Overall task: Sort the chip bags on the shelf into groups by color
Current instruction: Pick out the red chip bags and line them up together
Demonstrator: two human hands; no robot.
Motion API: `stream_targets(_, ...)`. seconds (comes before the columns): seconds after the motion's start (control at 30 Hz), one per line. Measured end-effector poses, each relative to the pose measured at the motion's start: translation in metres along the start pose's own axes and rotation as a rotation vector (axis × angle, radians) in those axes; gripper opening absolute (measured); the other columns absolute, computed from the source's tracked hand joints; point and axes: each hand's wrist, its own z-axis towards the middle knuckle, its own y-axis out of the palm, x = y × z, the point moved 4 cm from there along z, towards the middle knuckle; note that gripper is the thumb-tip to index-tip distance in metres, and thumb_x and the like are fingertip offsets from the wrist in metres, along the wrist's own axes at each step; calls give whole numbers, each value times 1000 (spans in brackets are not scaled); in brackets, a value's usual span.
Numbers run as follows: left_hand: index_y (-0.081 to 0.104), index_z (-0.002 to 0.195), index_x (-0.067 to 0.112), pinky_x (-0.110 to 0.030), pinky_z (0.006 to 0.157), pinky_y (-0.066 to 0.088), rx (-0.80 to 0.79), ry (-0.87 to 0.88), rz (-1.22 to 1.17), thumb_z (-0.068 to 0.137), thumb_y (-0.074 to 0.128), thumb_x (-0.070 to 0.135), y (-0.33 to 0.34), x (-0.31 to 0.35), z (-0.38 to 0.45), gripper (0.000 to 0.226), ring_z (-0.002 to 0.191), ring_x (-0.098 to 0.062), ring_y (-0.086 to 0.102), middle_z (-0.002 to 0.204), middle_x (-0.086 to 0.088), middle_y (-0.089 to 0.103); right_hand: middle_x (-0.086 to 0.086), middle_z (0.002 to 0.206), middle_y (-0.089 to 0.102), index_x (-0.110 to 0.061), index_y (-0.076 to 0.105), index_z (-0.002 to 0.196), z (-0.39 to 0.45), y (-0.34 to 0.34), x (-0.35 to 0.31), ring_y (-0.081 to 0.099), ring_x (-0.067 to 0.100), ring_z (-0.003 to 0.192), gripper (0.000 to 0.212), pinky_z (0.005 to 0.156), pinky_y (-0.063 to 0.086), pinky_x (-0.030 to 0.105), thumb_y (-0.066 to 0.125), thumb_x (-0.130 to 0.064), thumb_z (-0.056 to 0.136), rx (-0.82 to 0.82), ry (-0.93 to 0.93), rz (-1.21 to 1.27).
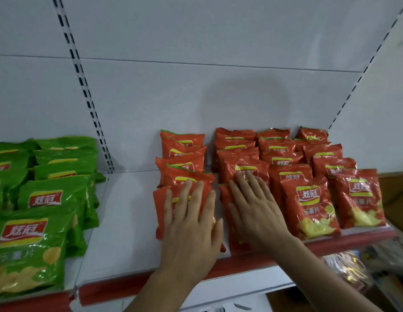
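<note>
Several green chip bags (38,212) lie in rows on the left shelf section. Several red chip bags (308,206) fill the right section in rows running front to back. My left hand (191,224) lies flat, fingers straight and spread, on the front red bag (160,212) of the leftmost red row. Beside it, my right hand (254,210) presses flat on the front red bag (225,194) of the neighbouring row, its fingertips reaching the bag behind. Neither hand grips anything.
The white shelf (126,221) shows a bare strip between the green and red groups. A red price rail (119,289) runs along the front edge. A slotted upright (88,95) divides the back panel. Packaged goods (353,273) sit on a lower shelf at bottom right.
</note>
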Motion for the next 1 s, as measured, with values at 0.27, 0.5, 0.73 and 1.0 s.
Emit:
stream_targets(0.27,59,147,19,-62,123,29,-40,5,32,106,34,44,14,28,7,54,157,-31,29,162,-8,46,13,175,22,-15,32,165,4,-28,9,7,31,165,63,133,14,53,20,-42,110,76,-12,112)
stream_targets(0.5,52,153,19,-60,124,27,-119,0,96,102,35,71,33,67,17,75,158,-29,28,163,-7,45,11,174,26,-23,34,164,34,-34,28,17,37,162,95,130,2,60,-21,-64,98,-155,-138,-11)
stream_targets(0.73,49,155,17,-61,124,26,-182,-55,197,93,46,77,41,75,14,87,156,-32,32,161,-10,48,8,175,26,-21,24,168,30,-30,30,20,34,161,108,131,2,58,-27,-72,88,-190,-254,58)
stream_targets(1.0,42,159,27,-62,126,19,-178,-59,160,96,40,74,34,79,21,78,161,-29,15,172,-7,28,6,174,29,-19,29,166,58,-42,43,16,31,163,101,132,8,56,-17,-73,95,-97,-189,129)
